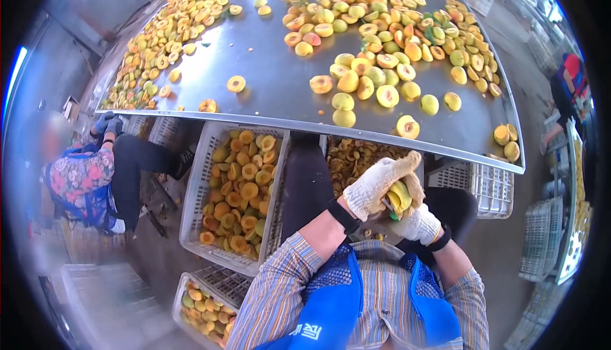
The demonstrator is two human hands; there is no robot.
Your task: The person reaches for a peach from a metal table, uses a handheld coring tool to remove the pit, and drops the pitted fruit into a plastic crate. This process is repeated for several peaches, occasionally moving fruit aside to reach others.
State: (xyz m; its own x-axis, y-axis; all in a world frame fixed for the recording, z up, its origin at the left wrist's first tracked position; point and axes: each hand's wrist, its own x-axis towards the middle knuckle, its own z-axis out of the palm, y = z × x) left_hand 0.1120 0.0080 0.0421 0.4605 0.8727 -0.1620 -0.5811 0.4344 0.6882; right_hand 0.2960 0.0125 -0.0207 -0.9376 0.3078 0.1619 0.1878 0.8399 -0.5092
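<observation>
My left hand (369,191) and my right hand (417,224), both in pale knit gloves, meet in front of my lap, below the table's front edge. Between them is a yellow-green peach piece (400,197), with a small green-handled tool (393,215) against its lower side. My right hand is closed around the tool's handle, and the fingers of my left hand wrap round the fruit. Part of the tool is hidden by the gloves. Just behind the hands stands a crate of peach scraps (356,156).
A metal table (267,63) carries many halved peaches (388,60). A white crate of peach halves (238,191) stands left of my legs, another crate (203,312) below it. A co-worker (83,171) sits at the left; another person (566,89) is at the far right.
</observation>
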